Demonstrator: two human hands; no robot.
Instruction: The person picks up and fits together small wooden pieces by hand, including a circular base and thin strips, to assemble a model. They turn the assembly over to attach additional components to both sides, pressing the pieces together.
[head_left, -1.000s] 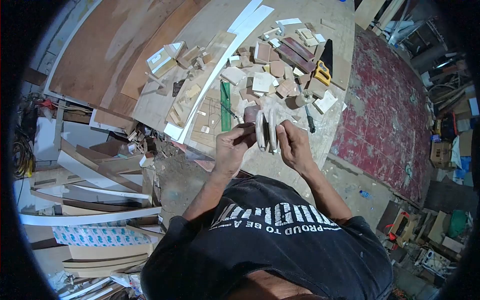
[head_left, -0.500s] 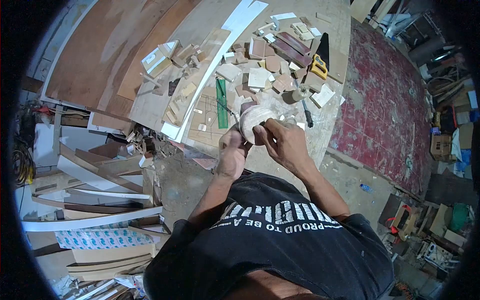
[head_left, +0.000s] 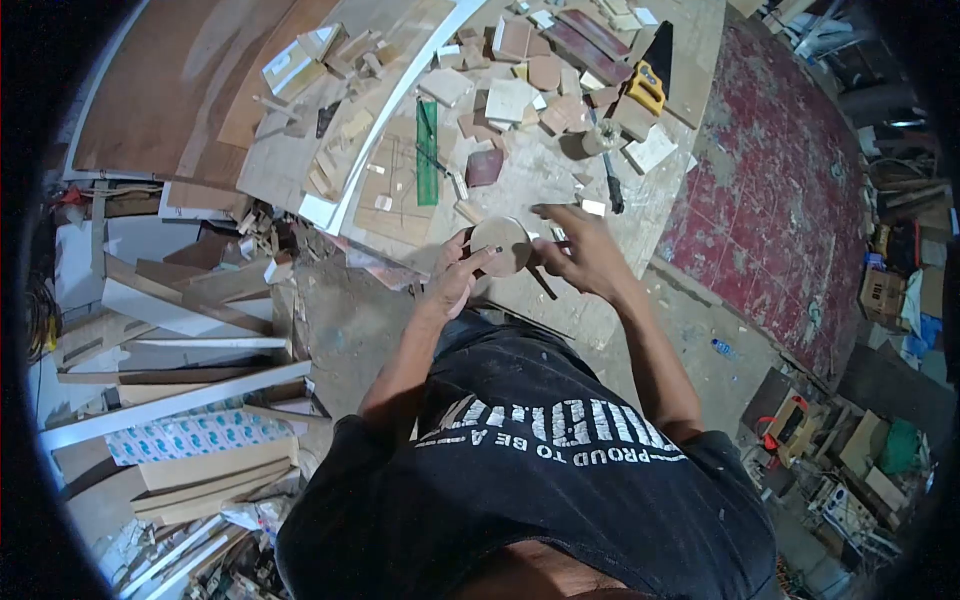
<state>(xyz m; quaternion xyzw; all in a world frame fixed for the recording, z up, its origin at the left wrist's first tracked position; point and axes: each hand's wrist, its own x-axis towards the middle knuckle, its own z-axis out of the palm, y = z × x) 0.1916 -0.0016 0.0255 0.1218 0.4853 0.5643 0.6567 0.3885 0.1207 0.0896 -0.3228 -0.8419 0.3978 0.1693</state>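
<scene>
My left hand [head_left: 452, 282] grips a round pale wooden disc [head_left: 508, 240] by its left side, the thumb lying across its face. A small dark spot shows on that face near my thumb. At the disc's right edge, my right hand [head_left: 592, 252] has its thumb and forefinger spread apart. From the disc's lower right, a thin dark strip [head_left: 544, 284] sticks out below my right fingers. Just beyond the disc on the workbench [head_left: 590, 310] lies a dark red piece [head_left: 485, 167] that looks like sandpaper.
A green ruler [head_left: 427, 155] lies left of several wood offcuts [head_left: 510, 100]. To the right are a yellow-handled handsaw [head_left: 648, 88], a small jar [head_left: 600, 138] and a dark-handled tool [head_left: 614, 190]. Curved boards [head_left: 180, 400] are piled on the floor at left.
The disc has turned to show its flat face and sits lower. My right hand has drawn off it, fingers now spread. The dark red piece and the strip have come into view.
</scene>
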